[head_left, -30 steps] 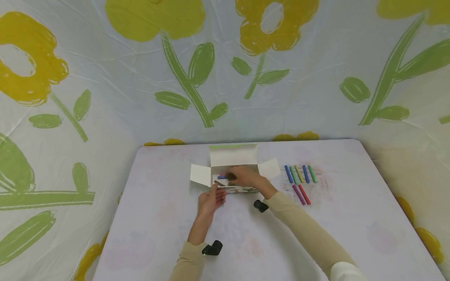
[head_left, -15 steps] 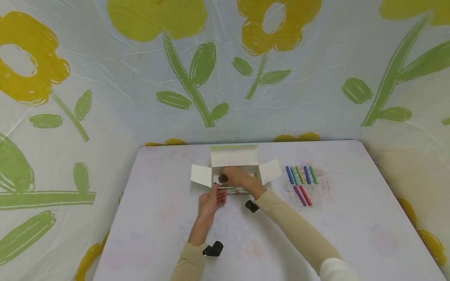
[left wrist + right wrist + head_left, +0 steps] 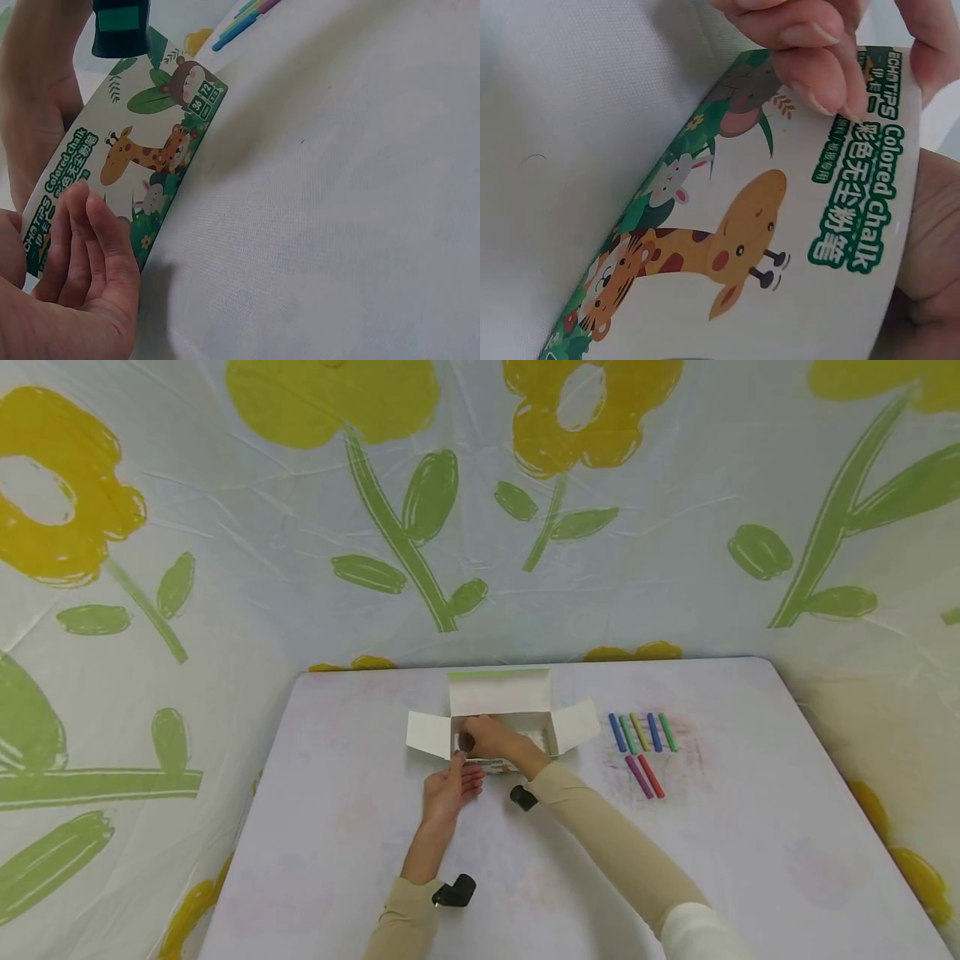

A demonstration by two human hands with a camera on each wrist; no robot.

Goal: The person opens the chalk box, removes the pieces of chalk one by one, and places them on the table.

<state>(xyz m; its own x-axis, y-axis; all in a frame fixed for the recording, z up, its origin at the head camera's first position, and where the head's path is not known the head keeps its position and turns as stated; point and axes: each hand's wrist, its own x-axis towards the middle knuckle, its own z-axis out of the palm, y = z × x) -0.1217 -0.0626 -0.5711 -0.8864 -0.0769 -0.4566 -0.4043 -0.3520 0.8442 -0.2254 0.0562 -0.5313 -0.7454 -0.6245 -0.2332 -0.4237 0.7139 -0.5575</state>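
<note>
A white cardboard chalk box (image 3: 500, 693), its flaps spread, sits towards the back of the table. Its front wall, printed with animals and the words "Colored chalk" (image 3: 71, 161), fills much of both wrist views. My left hand (image 3: 442, 797) holds that wall near its left end, fingers against the outside and thumb at the rim. My right hand (image 3: 491, 739) reaches over the rim into the left part of the box. In the right wrist view the box wall hides my right fingers, so I cannot tell whether they hold a chalk stick.
Right of the box lie several chalk sticks: a row of blue, green and yellow ones (image 3: 638, 732), with a purple stick (image 3: 639, 777) and a red stick (image 3: 652, 776) in front. Coloured smudges mark the white table (image 3: 525, 877). Flower-printed cloth (image 3: 637, 585) surrounds it.
My right hand has moved left inside the box, covering the blue and dark chalk sticks seen there earlier. My left hand stays at the front wall.
</note>
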